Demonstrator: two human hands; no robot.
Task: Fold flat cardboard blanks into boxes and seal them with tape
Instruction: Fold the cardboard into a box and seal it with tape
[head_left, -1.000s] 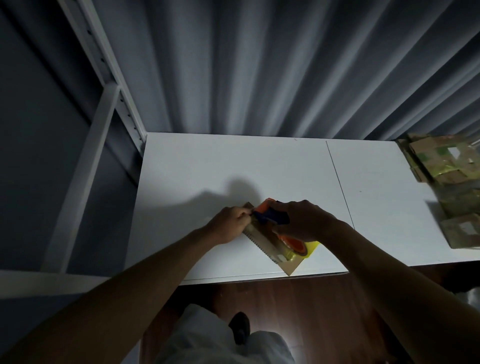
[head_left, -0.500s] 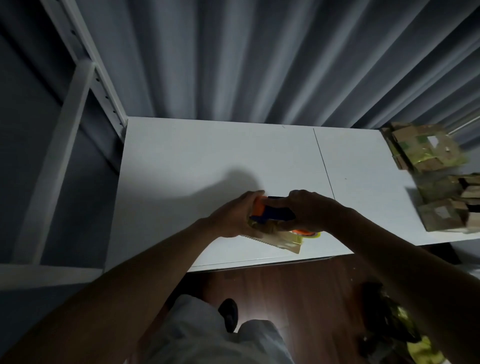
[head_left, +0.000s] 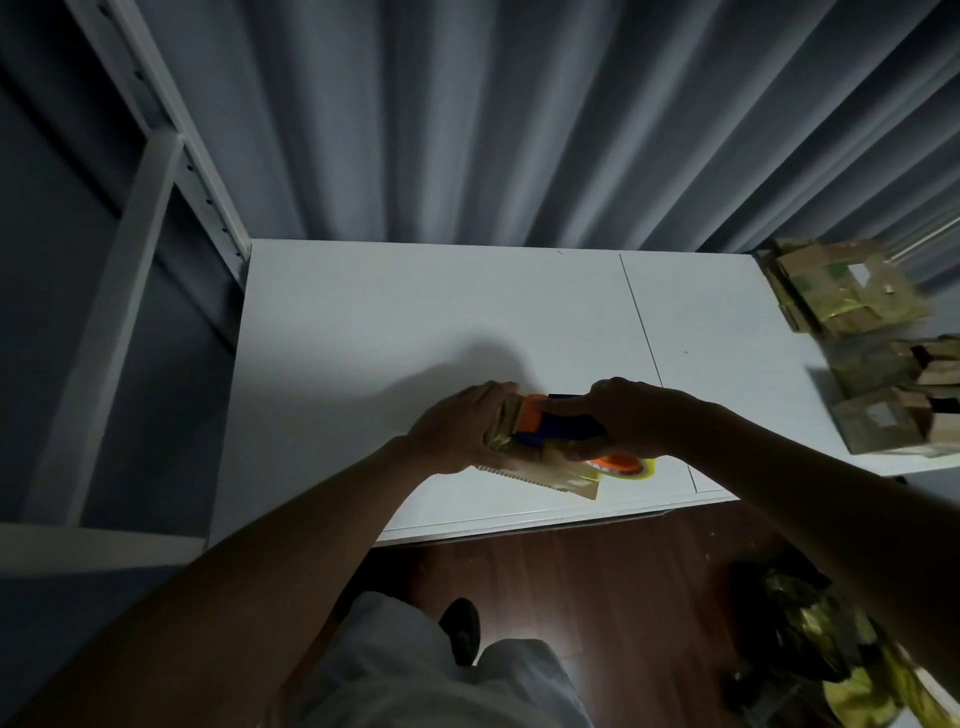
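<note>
Two broad surfaces are filling most of the frame: a grey pleated curtain (head_left: 467, 119) hanging across the top, and below it a white table (head_left: 415, 322) occupying the middle, with a thin seam running down its right part. A white metal shelving frame (head_left: 130, 260) is standing along the left edge, dark behind its posts. Wooden flooring (head_left: 597, 582) is showing under the table's near edge, and the person's pale trousers are filling the bottom centre. At the right edge of the table several finished cardboard boxes (head_left: 878, 395) are sitting in a loose cluster, partly cut off by the frame, their details lost in the dim light. In the lower right corner a dark heap with yellowish patches (head_left: 831, 660) is lying on the floor, too murky to identify. Near the table's front edge, centre frame, the small cardboard box (head_left: 550, 467) is being held just above or on the surface; which, I cannot tell. The left hand (head_left: 457, 431) is gripping its left end, fingers curled over the top. The right hand (head_left: 634, 421) is clutching the orange and blue tape dispenser (head_left: 550, 426), pressing it onto the box and hiding much of both. A yellowish tape roll (head_left: 623, 465) is peeking out beneath that hand.
</note>
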